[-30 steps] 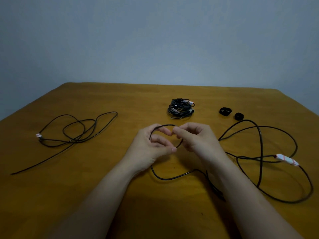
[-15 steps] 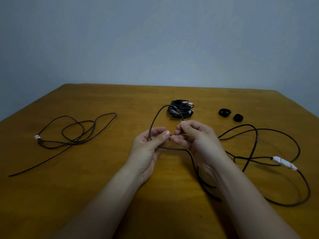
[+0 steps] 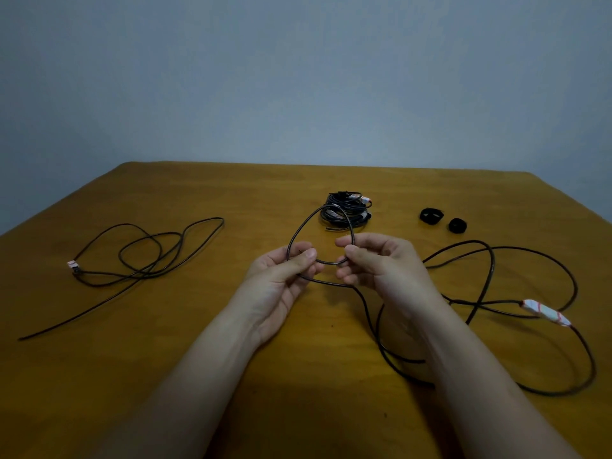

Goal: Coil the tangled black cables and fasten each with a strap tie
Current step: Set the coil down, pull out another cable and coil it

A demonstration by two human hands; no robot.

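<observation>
Both hands hold one black cable (image 3: 490,286) above the wooden table (image 3: 165,376). My left hand (image 3: 284,276) pinches it between thumb and fingers; my right hand (image 3: 381,263) pinches it a little to the right. Between them a small loop (image 3: 299,231) stands up. The rest of this cable sprawls in wide loops at the right, with a white, red-striped plug (image 3: 546,312) on it. A second loose black cable (image 3: 145,260) lies tangled at the left. Two black strap ties (image 3: 431,215) (image 3: 457,224) sit at the back right.
A coiled black cable bundle (image 3: 347,212) lies behind the hands near the table's middle. A plain grey wall rises beyond the table's far edge.
The hands have risen slightly and drawn a little apart. The loop between them has grown from a small arc into a tall upright loop, and slack has been pulled in from the right.
</observation>
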